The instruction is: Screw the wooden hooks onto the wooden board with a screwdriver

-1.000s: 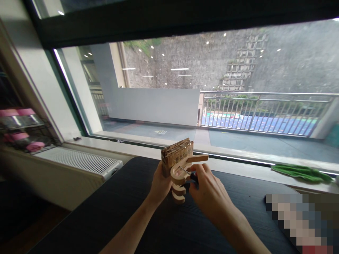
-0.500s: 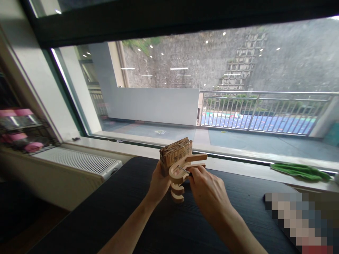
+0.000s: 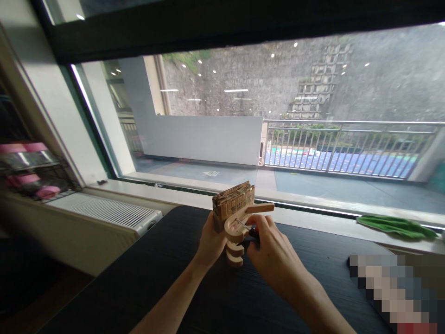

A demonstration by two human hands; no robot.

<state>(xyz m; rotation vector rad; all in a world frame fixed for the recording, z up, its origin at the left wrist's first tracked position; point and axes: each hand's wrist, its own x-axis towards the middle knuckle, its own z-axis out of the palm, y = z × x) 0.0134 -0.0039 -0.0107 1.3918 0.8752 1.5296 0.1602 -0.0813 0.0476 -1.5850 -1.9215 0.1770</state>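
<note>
My left hand [image 3: 210, 241] is closed around the side of a brown cardboard block [image 3: 232, 204] above the table. Against the block's near face sits a pale wooden piece [image 3: 231, 229] with a rounded end and a straight arm pointing right. More curved wooden parts [image 3: 235, 255] show below it. In my right hand [image 3: 271, 243] is a screwdriver [image 3: 254, 233] with a black handle and thin metal shaft. Its tip reaches into the rounded wooden end; the exact contact point is too small to make out. My left fingertips are hidden behind the block.
The dark table [image 3: 139, 278] stands by a large window with a white sill [image 3: 139, 192]. A green cloth [image 3: 396, 227] lies on the sill at right. At left are a white radiator [image 3: 107, 211] and a rack with pink-lidded containers [image 3: 24, 178]. A blurred-out patch covers the lower right.
My right fingers have loosened and shifted on the screwdriver, so more of its black handle shows. The block and wooden piece stay almost in place, with a slight shift of the whole view.
</note>
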